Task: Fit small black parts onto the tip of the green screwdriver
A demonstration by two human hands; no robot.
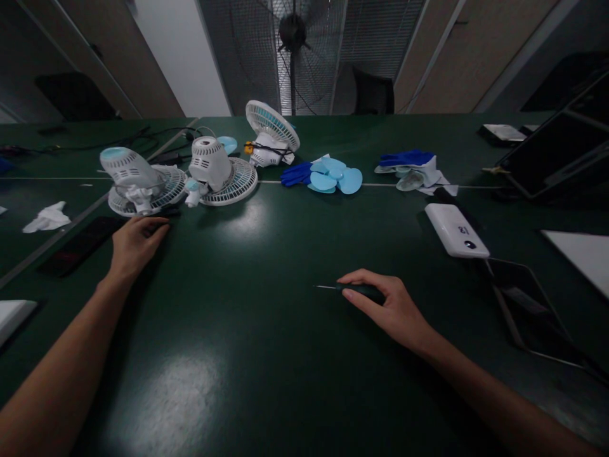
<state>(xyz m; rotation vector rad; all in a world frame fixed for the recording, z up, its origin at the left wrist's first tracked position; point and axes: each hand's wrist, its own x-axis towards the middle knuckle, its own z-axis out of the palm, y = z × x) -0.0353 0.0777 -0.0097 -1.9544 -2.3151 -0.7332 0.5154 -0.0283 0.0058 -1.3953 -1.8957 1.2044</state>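
My right hand (387, 304) grips a screwdriver (364, 292) by its dark handle, low over the green table, its thin metal shaft pointing left. My left hand (137, 244) rests at the left with fingers bent; a small gap shows between thumb and forefinger, and nothing is visible between them. Just beyond it lies a white fan (133, 174), grille down. Close to its fingertips is a small dark object (172, 212), too dim to name. A second white fan (214, 168) lies grille down to the right. Further back, a third fan (271, 136) leans with its cable wrapped.
Light-blue fan blades (335, 176) lie by a blue glove (295, 174). More gloves (413, 168) sit at back right. A white device (457, 231) and a dark tablet-like panel (528, 308) lie at right. A dark phone-like slab (78, 245) and crumpled tissue (46, 218) are at left.
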